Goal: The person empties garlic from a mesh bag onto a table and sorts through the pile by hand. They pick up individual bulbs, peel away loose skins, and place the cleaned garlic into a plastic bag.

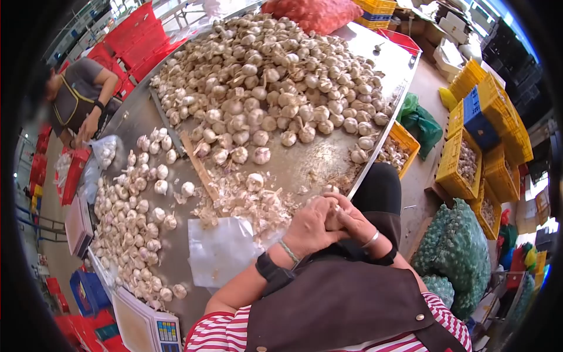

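Note:
Both hands meet in front of the apron, at the near edge of the metal table. My left hand has its fingers wrapped round a garlic bulb, and my right hand closes on the same bulb from the other side. Loose garlic skins lie just left of the hands, with a single bulb on them. A clear plastic bag lies flat below the skins. Beyond is a large heap of garlic; a second pile of bulbs spreads at left.
A wooden strip divides the tabletop. Scales stand at the left edge. A co-worker handles a plastic bag at far left. Yellow crates and green net sacks stand at right; a red sack lies at the back.

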Action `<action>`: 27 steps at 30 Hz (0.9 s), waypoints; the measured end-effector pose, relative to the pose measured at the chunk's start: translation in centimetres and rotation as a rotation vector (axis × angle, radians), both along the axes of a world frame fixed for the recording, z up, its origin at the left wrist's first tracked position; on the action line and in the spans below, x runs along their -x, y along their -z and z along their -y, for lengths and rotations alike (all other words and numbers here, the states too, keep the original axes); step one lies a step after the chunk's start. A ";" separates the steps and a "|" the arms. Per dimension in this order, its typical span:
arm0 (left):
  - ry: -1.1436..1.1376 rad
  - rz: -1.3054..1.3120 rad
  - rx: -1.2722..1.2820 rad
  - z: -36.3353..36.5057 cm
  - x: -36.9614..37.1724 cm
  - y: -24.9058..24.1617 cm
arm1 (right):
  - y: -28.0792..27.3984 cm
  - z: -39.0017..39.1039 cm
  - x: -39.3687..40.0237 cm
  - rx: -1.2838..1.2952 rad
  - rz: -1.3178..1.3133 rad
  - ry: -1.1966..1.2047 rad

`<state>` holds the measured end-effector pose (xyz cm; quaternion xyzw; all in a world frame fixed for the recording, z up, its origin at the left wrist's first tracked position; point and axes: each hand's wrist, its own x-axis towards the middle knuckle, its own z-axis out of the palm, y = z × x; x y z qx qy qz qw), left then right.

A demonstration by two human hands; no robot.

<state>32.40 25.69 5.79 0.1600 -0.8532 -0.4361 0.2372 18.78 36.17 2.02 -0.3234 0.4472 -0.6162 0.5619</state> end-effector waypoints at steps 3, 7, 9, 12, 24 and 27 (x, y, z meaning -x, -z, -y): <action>0.011 -0.100 0.040 0.0 1.0 0.0 | -0.6 -0.8 2.2 -0.189 0.264 0.224; -0.068 0.130 0.115 2.0 0.3 5.8 | -2.5 -1.9 10.6 -0.108 0.407 0.482; -0.090 0.159 0.154 3.1 1.1 8.0 | -2.2 -1.9 17.4 0.003 0.495 0.802; 0.122 0.436 0.188 3.6 2.8 8.3 | -1.3 -1.7 24.9 0.230 0.935 0.860; -0.187 -0.310 -1.371 11.2 -5.0 4.7 | -0.8 10.4 9.1 -0.345 -1.556 -0.508; -0.337 0.026 -0.978 14.6 -7.9 5.7 | 0.3 11.2 6.8 -0.556 -1.713 -0.802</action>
